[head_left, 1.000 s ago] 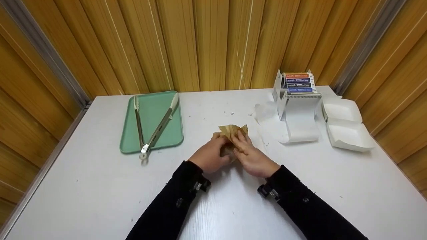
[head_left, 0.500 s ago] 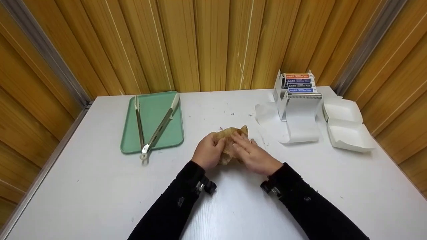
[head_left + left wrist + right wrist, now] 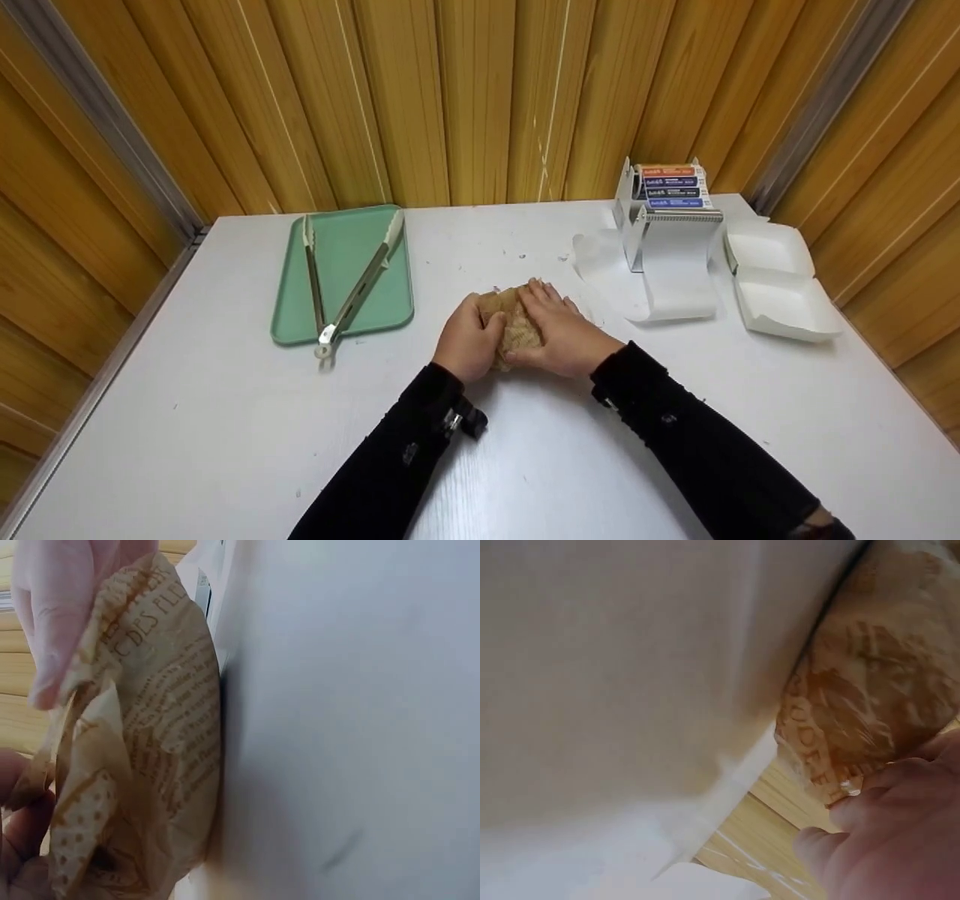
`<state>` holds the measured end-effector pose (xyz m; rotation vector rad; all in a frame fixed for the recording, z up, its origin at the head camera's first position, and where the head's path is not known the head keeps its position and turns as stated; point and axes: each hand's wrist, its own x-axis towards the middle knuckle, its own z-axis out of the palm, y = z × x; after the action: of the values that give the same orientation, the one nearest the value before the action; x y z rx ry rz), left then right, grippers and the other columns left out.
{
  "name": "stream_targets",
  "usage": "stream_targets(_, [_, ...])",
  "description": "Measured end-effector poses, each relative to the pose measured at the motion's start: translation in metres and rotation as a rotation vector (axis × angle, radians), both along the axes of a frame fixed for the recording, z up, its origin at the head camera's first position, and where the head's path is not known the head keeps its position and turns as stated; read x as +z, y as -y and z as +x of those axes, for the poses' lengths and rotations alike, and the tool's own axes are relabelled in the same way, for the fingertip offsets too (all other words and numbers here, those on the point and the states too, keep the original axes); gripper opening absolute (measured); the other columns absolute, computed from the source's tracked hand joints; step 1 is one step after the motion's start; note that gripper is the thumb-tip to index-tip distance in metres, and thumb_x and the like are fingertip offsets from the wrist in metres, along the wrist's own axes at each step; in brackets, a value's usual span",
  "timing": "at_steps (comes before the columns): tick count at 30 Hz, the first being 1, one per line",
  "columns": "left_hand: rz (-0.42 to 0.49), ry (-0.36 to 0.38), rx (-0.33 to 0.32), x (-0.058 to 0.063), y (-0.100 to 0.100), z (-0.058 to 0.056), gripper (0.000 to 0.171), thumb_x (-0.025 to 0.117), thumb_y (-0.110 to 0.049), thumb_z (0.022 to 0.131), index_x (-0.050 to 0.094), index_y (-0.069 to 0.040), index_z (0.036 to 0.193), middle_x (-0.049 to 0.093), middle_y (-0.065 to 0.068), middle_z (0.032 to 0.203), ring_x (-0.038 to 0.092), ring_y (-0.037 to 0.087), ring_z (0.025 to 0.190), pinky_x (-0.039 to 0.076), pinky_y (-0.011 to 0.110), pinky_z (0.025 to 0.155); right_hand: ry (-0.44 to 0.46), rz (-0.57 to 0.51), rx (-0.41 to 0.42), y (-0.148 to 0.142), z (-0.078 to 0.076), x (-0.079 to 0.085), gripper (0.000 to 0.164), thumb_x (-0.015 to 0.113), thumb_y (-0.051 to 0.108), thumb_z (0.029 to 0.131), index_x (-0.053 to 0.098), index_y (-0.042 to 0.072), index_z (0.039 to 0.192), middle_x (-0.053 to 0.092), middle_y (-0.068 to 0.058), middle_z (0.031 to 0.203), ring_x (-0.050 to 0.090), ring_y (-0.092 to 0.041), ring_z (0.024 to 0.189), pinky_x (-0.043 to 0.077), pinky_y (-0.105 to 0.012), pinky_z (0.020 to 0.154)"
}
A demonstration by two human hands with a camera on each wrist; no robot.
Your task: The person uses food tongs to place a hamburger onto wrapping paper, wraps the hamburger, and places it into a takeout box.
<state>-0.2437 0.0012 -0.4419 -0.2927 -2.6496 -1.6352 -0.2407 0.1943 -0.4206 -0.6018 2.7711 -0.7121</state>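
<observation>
A flat bundle wrapped in brown printed paper (image 3: 523, 330) rests on the white table between both hands; what is inside is hidden. My left hand (image 3: 466, 341) grips its left side, thumb on top. On the right side my right hand (image 3: 564, 334) presses with fairly straight fingers, thumb spread along the near edge. In the left wrist view, lettering and loose folds show on the paper (image 3: 172, 697), with left fingers (image 3: 26, 832) pinching a fold. Smooth crinkled paper (image 3: 877, 690) lies against my right hand (image 3: 900, 832) in the right wrist view.
A green tray (image 3: 349, 255) with spread metal tongs (image 3: 360, 289) is at the left back. At the right back stand a roll dispenser (image 3: 679, 217) with a strip of clear film (image 3: 679, 292) and an open white box (image 3: 784, 277). Wooden panels border the table.
Loose paper ends that stuck up at the far side are folded down. The right hand moved from the bundle's top to its right edge, thumb spread. The left hand shifted its hold slightly.
</observation>
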Motion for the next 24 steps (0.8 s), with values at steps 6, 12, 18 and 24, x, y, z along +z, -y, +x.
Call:
stream_targets(6, [0.055,0.005,0.019,-0.001,-0.001,0.000,0.024,0.058,-0.013,0.106,0.051,-0.002,0.126,0.055,0.019,0.153,0.057,0.031,0.138,0.047,0.045,0.116,0.005,-0.003,0.013,0.005,-0.004,-0.005,0.117,0.079,0.054,0.090,0.011,0.002,0.168,0.003,-0.023,0.176,0.003,-0.040,0.164,0.007,-0.058,0.132])
stream_targets(12, [0.111,0.037,0.042,-0.001,-0.001,0.001,0.037,0.054,-0.008,0.106,0.043,-0.006,0.142,0.053,0.019,0.151,0.052,0.031,0.143,0.040,0.045,0.121,-0.008,-0.031,0.028,0.009,-0.006,-0.007,0.115,0.081,0.049,0.090,0.013,0.000,0.168,0.016,-0.025,0.174,0.015,-0.042,0.162,0.016,-0.057,0.132])
stream_targets(18, [0.129,0.057,0.056,-0.004,-0.001,-0.001,0.036,0.050,-0.004,0.106,0.046,-0.005,0.142,0.054,0.018,0.154,0.047,0.030,0.148,0.036,0.045,0.125,-0.044,-0.071,0.030,0.013,-0.008,-0.007,0.116,0.088,0.046,0.084,0.020,0.001,0.166,0.035,-0.020,0.168,0.034,-0.040,0.155,0.028,-0.057,0.128])
stream_targets(24, [0.102,0.077,0.046,-0.004,0.001,-0.002,0.035,0.050,-0.004,0.106,0.052,-0.005,0.141,0.054,0.017,0.154,0.047,0.028,0.148,0.037,0.044,0.124,-0.022,-0.016,0.004,0.013,-0.013,-0.006,0.122,0.090,0.052,0.077,0.022,0.007,0.168,0.039,-0.022,0.163,0.040,-0.042,0.148,0.032,-0.060,0.123])
